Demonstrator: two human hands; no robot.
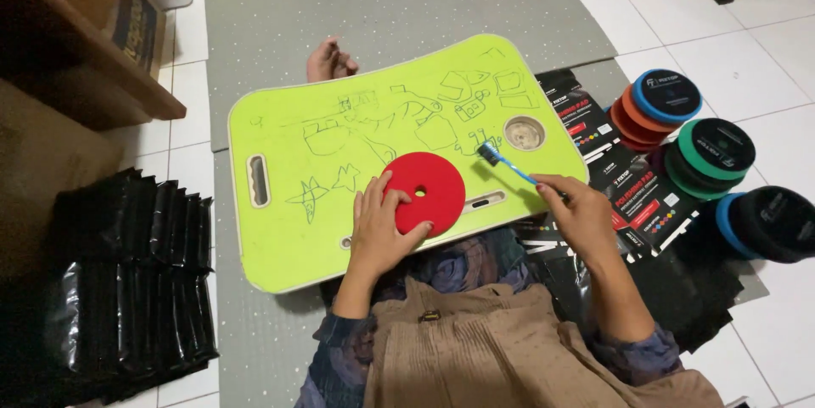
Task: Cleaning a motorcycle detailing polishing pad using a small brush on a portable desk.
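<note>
While the round red foam pad with a small centre hole point(424, 191) lies flat near the front edge of the lime-green lap desk covered in pen doodles point(289, 230), the left hand point(379, 234) presses down on the pad's near left rim, fingers spread flat and pinning rather than clasping it. Just to the right, the right hand point(580, 214) is closed around the handle of a blue toothbrush point(503, 163), whose bristle head hovers beside the pad's upper right edge, apparently just off the foam. Since only one side of the disc is pinned, a firm stroke could, in my judgement, spin or flip the free side, or drive the pad off the desk into the person's lap; the light desk itself might also rock. Beyond the right hand lie black printed packets point(632, 196), then stacks of round foam pads in blue, orange, green and black point(705, 149) on the white tile floor point(755, 60). A pile of glossy black bags point(127, 281) sits far left, and bare feet point(329, 60) rest on the grey mat point(382, 9) beyond the desk.
</note>
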